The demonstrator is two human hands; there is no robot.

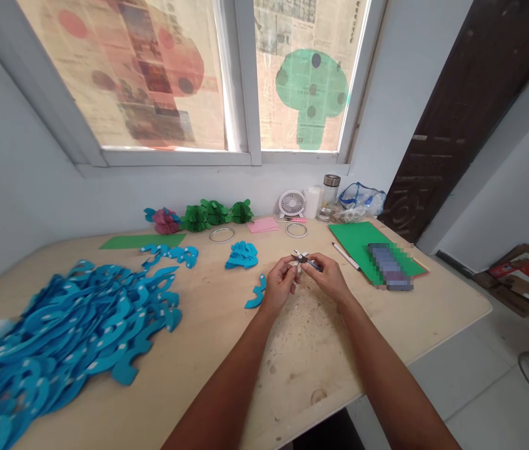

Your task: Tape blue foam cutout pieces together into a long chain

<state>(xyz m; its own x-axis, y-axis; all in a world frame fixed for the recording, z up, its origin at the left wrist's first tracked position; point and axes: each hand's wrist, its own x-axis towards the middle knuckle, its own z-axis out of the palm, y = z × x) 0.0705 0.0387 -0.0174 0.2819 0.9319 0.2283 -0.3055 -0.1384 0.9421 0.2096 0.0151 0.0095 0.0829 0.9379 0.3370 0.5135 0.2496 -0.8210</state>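
Close together above the table, my two hands are at work on small items. My left hand (281,281) is closed, pinching a small white piece (298,265) between thumb and fingers. In the closed fingers of my right hand (327,275) is a small cutting tool with a dark tip and a blue handle (314,265); its exact kind is hard to make out. The tool's tip meets the white piece. Just left of my left hand lies a wavy blue cutout (256,294). Farther back is a small stack of blue cutouts (242,255).
A large heap of blue cutouts with white squares (86,331) covers the table's left. Green paper flowers (217,212), a fan (291,204) and a glass bottle (329,197) line the wall. Right stand a white pen (345,255), green sheets (353,240) and a blurred phone-like object (390,265).
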